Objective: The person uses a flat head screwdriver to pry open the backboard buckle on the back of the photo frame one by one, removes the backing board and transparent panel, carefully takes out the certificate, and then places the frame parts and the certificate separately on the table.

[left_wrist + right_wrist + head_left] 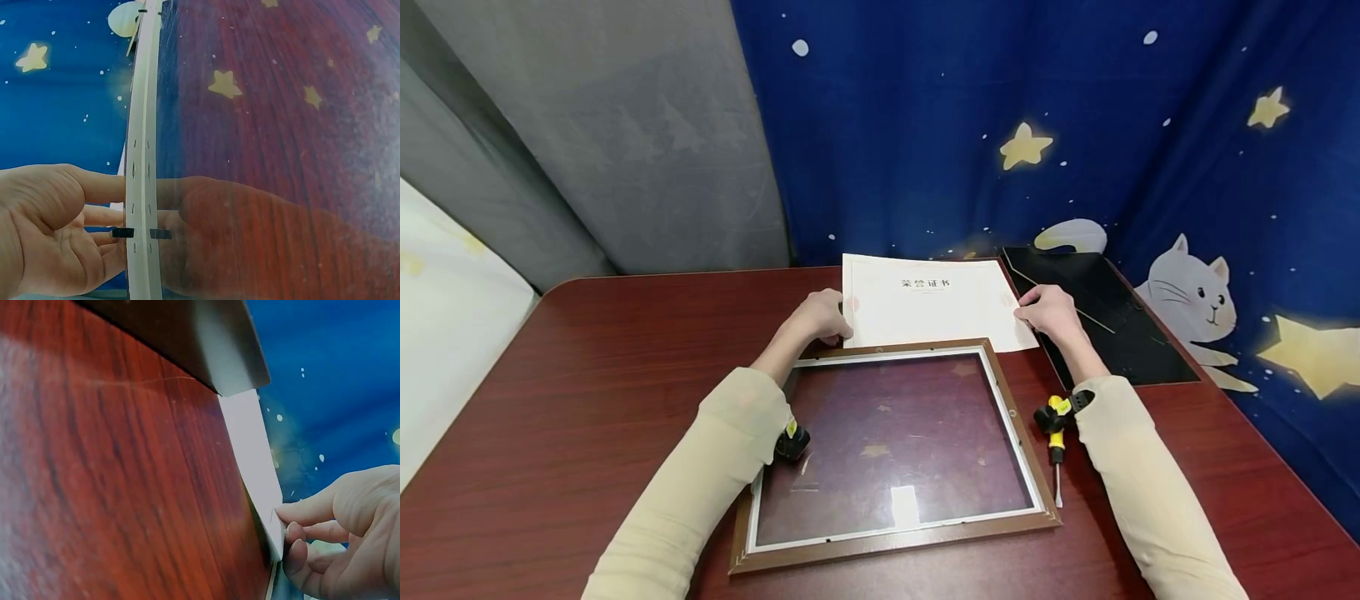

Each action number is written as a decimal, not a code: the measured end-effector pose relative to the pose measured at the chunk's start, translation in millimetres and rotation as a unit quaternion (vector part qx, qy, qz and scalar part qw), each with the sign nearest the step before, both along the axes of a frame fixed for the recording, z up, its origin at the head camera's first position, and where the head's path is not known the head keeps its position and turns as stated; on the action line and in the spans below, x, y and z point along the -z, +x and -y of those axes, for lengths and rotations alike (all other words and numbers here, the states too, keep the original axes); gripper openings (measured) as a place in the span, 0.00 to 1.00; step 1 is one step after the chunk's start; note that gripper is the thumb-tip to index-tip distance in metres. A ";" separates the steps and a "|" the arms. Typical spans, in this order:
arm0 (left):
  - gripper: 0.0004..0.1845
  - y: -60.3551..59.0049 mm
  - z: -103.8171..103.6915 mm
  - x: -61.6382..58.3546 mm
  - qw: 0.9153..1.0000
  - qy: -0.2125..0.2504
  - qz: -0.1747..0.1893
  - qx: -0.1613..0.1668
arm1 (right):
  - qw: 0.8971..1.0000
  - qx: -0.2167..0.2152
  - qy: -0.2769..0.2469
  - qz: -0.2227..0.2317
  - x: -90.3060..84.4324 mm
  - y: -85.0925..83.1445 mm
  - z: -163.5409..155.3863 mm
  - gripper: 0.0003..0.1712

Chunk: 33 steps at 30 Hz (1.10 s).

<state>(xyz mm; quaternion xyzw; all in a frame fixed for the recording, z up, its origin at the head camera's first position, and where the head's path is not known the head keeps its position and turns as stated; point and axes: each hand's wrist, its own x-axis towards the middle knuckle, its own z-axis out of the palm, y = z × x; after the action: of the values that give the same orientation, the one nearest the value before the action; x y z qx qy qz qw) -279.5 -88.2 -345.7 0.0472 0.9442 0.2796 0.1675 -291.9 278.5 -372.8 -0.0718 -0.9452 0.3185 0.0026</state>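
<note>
A white certificate (925, 308) with a line of dark Chinese characters lies behind the picture frame in the head view. My right hand (1051, 312) pinches its right edge between thumb and fingers; the right wrist view shows the sheet's corner (269, 519) in that pinch. At the opposite edge, my left hand (822, 317) holds the sheet, its fingertips partly hidden behind the frame's rim in the left wrist view. The brown picture frame (895, 543) lies nearest me, its glass pane (895, 433) facing up, with small dark tabs along a white inner border.
A black backing board (1135, 350) lies at the table's right rear. A yellow-and-black screwdriver (1057, 446) rests right of the frame, partly covered by the right wrist camera. Blue and grey curtains hang behind the reddish-brown table (587, 375).
</note>
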 end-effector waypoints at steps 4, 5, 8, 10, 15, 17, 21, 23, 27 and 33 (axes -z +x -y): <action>0.33 0.2 0.7 -0.3 1.000 0.001 0.001 0.005 | 1.000 -0.004 0.006 0.012 -1.0 -1.1 -0.8 0.12; 0.33 0.2 1.0 -0.3 1.000 0.002 0.001 0.006 | 1.000 -0.005 0.005 0.017 -1.3 -1.5 -1.4 0.12; 0.35 0.5 1.4 -0.1 1.000 0.012 0.007 0.010 | 0.999 -0.002 -0.001 0.033 -2.0 -2.9 -3.6 0.12; 0.36 1.1 1.4 -0.4 1.000 0.016 0.010 0.013 | 0.999 0.001 -0.005 0.038 -2.3 -3.6 -5.3 0.12; 0.36 3.6 1.9 -1.7 0.999 0.018 0.010 0.027 | 0.999 0.001 -0.014 0.040 -1.6 -4.4 -8.3 0.12; 0.36 5.1 3.5 -2.3 0.999 0.024 0.011 0.027 | 0.999 -0.005 -0.023 0.041 -1.4 -4.2 -8.2 0.12; 0.35 7.3 9.5 -2.1 0.999 0.043 0.019 0.018 | 0.998 -0.012 -0.043 0.051 -2.8 -1.3 -5.4 0.13; 0.34 8.9 13.5 -2.1 0.998 0.051 0.015 0.020 | 0.997 -0.015 -0.051 0.058 -4.6 1.4 -3.6 0.14; 0.33 15.4 21.1 -6.3 0.998 0.061 -0.001 0.029 | 0.997 -0.022 -0.049 0.056 -8.7 8.9 -0.7 0.16; 0.33 27.8 37.9 -14.9 0.993 0.111 -0.028 0.036 | 0.997 -0.042 -0.052 0.041 -15.8 20.3 4.8 0.17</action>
<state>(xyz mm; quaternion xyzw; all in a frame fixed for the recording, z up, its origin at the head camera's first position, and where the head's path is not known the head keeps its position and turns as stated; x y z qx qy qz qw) -251.7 -126.1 -330.7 0.1071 0.9093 0.3752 0.1445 -271.6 273.7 -357.0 -0.0446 -0.9290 0.3636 -0.0530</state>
